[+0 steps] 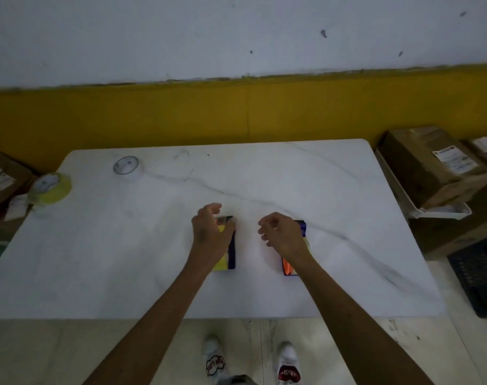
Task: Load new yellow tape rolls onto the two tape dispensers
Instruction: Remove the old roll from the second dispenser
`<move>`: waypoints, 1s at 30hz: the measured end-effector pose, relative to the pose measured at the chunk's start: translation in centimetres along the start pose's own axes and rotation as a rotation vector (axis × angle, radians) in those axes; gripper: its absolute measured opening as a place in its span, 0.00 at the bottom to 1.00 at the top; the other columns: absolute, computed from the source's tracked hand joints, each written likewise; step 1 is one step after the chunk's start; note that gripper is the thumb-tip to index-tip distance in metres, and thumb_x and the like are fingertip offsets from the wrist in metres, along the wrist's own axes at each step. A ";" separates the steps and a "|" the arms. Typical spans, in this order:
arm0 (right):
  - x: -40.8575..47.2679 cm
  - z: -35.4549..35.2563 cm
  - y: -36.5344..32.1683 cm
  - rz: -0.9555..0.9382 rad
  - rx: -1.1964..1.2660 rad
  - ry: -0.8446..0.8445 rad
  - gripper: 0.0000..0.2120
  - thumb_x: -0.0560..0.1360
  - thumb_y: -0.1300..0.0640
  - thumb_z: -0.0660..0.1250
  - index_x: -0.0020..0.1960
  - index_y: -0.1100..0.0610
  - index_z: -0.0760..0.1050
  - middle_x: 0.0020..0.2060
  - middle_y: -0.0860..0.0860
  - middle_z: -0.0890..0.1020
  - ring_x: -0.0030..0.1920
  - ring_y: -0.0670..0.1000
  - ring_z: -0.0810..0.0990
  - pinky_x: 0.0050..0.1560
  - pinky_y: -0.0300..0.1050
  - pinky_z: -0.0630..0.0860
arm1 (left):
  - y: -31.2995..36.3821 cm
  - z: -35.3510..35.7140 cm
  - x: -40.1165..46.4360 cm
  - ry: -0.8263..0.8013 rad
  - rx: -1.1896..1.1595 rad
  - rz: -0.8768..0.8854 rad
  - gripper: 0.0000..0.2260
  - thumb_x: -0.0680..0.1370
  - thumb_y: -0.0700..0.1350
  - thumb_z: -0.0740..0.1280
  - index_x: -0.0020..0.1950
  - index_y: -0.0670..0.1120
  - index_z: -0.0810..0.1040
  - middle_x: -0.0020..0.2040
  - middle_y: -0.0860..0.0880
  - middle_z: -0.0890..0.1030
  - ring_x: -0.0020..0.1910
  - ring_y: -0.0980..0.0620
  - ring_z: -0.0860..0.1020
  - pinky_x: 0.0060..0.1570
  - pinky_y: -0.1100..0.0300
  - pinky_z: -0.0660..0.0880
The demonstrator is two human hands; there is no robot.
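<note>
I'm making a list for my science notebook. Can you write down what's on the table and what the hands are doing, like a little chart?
table: white table by a yellow and white wall
left dispenser: under the left hand, showing yellow tape
right dispenser: under the right hand, with an orange part
hands: both open, fingers curled, over the dispensers; contact unclear
yellow roll: at the table's far left edge
pale roll: lying flat near the far left corner
boxes: cardboard boxes beside the table
</note>
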State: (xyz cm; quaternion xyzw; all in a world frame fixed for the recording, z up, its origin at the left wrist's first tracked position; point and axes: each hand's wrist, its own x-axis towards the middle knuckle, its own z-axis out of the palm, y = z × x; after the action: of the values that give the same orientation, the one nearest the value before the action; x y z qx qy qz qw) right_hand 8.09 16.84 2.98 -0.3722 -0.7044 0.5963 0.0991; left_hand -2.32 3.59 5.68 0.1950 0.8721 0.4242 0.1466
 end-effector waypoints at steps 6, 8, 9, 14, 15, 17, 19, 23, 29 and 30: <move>-0.4 -7.7 2.0 -0.167 -0.129 0.274 0.09 0.75 0.62 0.66 0.54 0.56 0.77 0.47 0.50 0.82 0.47 0.47 0.80 0.48 0.38 0.78 | 4.2 9.4 -2.2 -0.349 -0.256 -0.374 0.26 0.74 0.54 0.67 0.66 0.40 0.69 0.55 0.47 0.77 0.49 0.50 0.75 0.49 0.56 0.71; -0.5 -9.5 3.7 0.006 -0.117 0.237 0.12 0.76 0.58 0.66 0.58 0.58 0.74 0.49 0.51 0.80 0.47 0.50 0.79 0.47 0.43 0.78 | 4.3 12.0 -3.2 -0.395 -0.273 -0.564 0.36 0.71 0.60 0.68 0.69 0.38 0.64 0.61 0.45 0.75 0.56 0.47 0.76 0.56 0.53 0.73; -0.5 -10.0 4.7 0.101 -0.112 0.188 0.14 0.76 0.56 0.66 0.60 0.59 0.73 0.49 0.52 0.80 0.47 0.51 0.79 0.47 0.43 0.78 | 4.0 13.1 -3.6 -0.413 -0.289 -0.622 0.39 0.68 0.63 0.69 0.69 0.39 0.64 0.64 0.44 0.74 0.61 0.46 0.75 0.60 0.52 0.72; -0.8 -10.1 7.7 0.322 -0.106 -0.004 0.16 0.77 0.51 0.63 0.60 0.59 0.75 0.55 0.56 0.83 0.55 0.56 0.82 0.60 0.57 0.78 | 2.6 15.8 -4.2 -0.492 -0.418 -0.607 0.16 0.73 0.51 0.71 0.55 0.42 0.81 0.49 0.44 0.85 0.49 0.46 0.83 0.47 0.59 0.78; -0.8 -10.0 8.0 0.325 -0.120 -0.014 0.16 0.77 0.51 0.62 0.59 0.59 0.76 0.55 0.56 0.83 0.55 0.56 0.82 0.60 0.57 0.78 | 2.5 15.8 -4.3 -0.499 -0.431 -0.588 0.15 0.74 0.49 0.70 0.56 0.42 0.81 0.46 0.46 0.85 0.46 0.48 0.83 0.44 0.60 0.78; -0.8 -9.9 8.3 0.319 -0.119 -0.034 0.16 0.77 0.50 0.60 0.58 0.59 0.77 0.54 0.57 0.83 0.55 0.56 0.82 0.60 0.58 0.77 | 2.7 15.5 -4.0 -0.498 -0.453 -0.556 0.12 0.76 0.47 0.69 0.54 0.42 0.81 0.43 0.48 0.84 0.42 0.51 0.83 0.41 0.61 0.77; -0.8 -9.8 8.1 0.329 -0.057 -0.058 0.17 0.78 0.49 0.59 0.56 0.60 0.77 0.52 0.58 0.84 0.53 0.57 0.83 0.59 0.58 0.79 | 3.4 15.0 -3.4 -0.467 -0.483 -0.574 0.09 0.78 0.47 0.65 0.49 0.43 0.82 0.43 0.46 0.84 0.41 0.50 0.82 0.44 0.57 0.79; -0.8 -9.9 7.1 0.311 0.069 -0.062 0.18 0.78 0.47 0.61 0.57 0.61 0.76 0.51 0.58 0.84 0.51 0.57 0.84 0.54 0.54 0.82 | 4.7 14.0 -1.8 -0.496 -0.596 -0.618 0.12 0.79 0.45 0.59 0.44 0.44 0.81 0.44 0.43 0.83 0.43 0.45 0.81 0.51 0.50 0.77; -1.3 -10.2 6.7 0.165 0.108 -0.020 0.10 0.74 0.50 0.70 0.50 0.56 0.78 0.48 0.54 0.84 0.45 0.53 0.86 0.47 0.54 0.84 | 5.2 13.4 -1.9 -0.526 -0.614 -0.637 0.12 0.80 0.41 0.56 0.51 0.40 0.79 0.48 0.41 0.82 0.45 0.44 0.81 0.46 0.51 0.78; -1.5 -10.2 6.7 0.124 0.033 -0.017 0.08 0.72 0.52 0.73 0.47 0.54 0.78 0.47 0.52 0.84 0.43 0.52 0.86 0.45 0.52 0.85 | 4.9 13.5 -2.2 -0.528 -0.623 -0.642 0.13 0.80 0.42 0.56 0.56 0.39 0.78 0.52 0.39 0.82 0.49 0.43 0.82 0.48 0.50 0.78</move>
State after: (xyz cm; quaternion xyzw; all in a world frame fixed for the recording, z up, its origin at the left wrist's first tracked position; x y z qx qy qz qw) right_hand 17.81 23.78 0.09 -0.4084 -0.6708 0.6159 0.0619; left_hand 6.32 14.57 1.76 -0.0349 0.6535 0.5338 0.5355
